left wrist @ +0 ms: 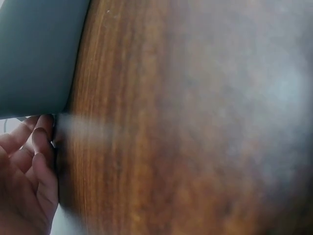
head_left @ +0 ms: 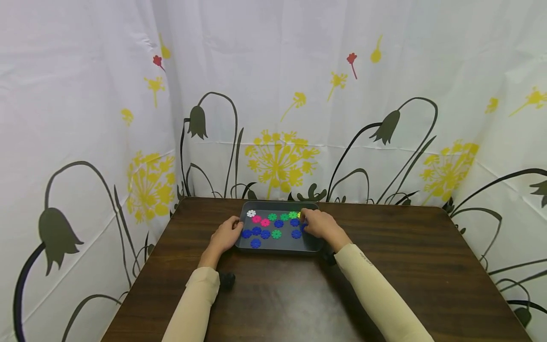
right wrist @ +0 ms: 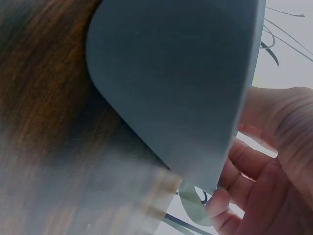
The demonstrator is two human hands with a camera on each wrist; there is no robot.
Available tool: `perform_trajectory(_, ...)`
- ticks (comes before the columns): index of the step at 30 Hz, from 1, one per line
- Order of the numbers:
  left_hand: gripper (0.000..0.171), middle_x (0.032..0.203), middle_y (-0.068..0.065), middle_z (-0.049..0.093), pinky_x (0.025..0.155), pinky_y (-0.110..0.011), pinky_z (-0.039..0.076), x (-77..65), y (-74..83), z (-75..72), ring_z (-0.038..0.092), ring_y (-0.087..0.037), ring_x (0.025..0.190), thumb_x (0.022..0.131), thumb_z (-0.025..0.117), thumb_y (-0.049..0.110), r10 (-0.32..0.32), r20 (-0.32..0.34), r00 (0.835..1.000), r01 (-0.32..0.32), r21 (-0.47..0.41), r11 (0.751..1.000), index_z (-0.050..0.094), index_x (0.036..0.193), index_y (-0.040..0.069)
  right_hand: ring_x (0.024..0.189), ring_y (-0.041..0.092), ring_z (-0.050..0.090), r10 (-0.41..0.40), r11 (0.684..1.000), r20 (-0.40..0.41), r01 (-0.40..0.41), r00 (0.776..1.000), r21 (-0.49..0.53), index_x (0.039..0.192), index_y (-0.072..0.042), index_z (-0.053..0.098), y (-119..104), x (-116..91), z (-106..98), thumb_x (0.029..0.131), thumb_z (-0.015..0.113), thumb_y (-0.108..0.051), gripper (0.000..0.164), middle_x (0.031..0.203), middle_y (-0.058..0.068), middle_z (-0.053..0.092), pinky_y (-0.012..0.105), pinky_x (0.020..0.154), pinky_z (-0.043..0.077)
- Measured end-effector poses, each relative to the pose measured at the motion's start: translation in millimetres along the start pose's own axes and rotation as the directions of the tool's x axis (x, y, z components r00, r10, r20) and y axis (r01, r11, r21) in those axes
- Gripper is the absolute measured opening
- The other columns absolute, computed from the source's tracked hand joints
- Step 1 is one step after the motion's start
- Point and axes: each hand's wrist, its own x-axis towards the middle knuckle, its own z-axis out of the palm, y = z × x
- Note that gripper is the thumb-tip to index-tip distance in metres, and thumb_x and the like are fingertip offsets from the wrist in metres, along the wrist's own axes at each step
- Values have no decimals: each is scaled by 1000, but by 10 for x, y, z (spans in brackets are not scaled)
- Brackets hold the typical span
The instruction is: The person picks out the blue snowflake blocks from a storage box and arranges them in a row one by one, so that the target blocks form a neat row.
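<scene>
A dark grey tray point(head_left: 290, 244) lies on the table, holding several flower-shaped plastic discs. At its left rim is my left hand point(head_left: 225, 234); in the left wrist view the bent fingers point(left wrist: 43, 142) grip the corner of the tray wall. My right hand point(head_left: 320, 224) reaches over the right rim, fingertips right at a yellow disc point(head_left: 298, 215) that they partly cover. A blue disc point(head_left: 304, 227) peeks out under that hand. The right wrist view shows the tray's outer wall point(right wrist: 171, 73) hiding the thumb and index tips, so I cannot tell whether they pinch the disc.
Inside the tray lie a white disc point(head_left: 251, 213), pink ones point(head_left: 265, 222), green ones point(head_left: 276, 234) and blue ones point(head_left: 255, 243). The dark wooden table point(head_left: 406, 266) extends around the tray. Behind it hangs a white curtain point(head_left: 273, 71) with printed flowers.
</scene>
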Motion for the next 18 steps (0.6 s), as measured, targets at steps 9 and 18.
perform_trajectory(9, 52, 109, -4, 65, 82, -50, 39, -53, 56, -38, 61, -25, 100, 109, 48, 51, -4, -2, 1000, 4, -20, 1000, 61, 145, 15, 88, 21, 68, -1, 999, -29, 2, 1000, 43, 113, -12, 80, 23, -34, -16, 99, 76, -16, 15, 108, 4, 78, 47, 86, 59)
perform_trajectory(18, 54, 109, -3, 65, 83, -53, 40, -68, 36, -42, 60, -25, 99, 110, 47, 51, 39, -6, 999, -39, -22, 999, 61, 146, 14, 91, 20, 71, -16, 998, -78, 20, 997, 52, 113, -16, 79, -11, -44, -83, 100, 77, -21, 14, 105, 1, 77, 50, 83, 59)
